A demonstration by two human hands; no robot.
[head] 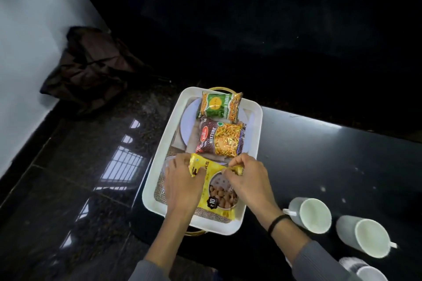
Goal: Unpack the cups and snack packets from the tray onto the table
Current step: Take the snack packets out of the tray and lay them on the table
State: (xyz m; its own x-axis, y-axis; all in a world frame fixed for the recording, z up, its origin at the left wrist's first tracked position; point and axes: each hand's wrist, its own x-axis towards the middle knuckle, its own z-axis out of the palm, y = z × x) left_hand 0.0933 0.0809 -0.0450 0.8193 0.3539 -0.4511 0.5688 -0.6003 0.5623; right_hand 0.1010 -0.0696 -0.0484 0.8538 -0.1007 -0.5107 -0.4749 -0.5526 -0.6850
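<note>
A glossy yellow plastic snack packet (219, 191) lies printed side up at the near end of the white rectangular tray (147, 185), with its long axis along the tray's length. Its far edge is gripped at both corners. The left corner is held by the curled fingers of the left hand (182, 184), and the right corner is pinched by the right hand (247, 181). The packet's body therefore lies on the person's side of the fingers, and it is judged likely to hang from that edge when raised.

The black glossy table (319, 155) lies beyond the tray's right edge, nearer the right hand, and two grey mugs (312, 214) are seen there. Round brown snacks and a price mark are printed on the packet. The film is crumpled where it is gripped.
</note>
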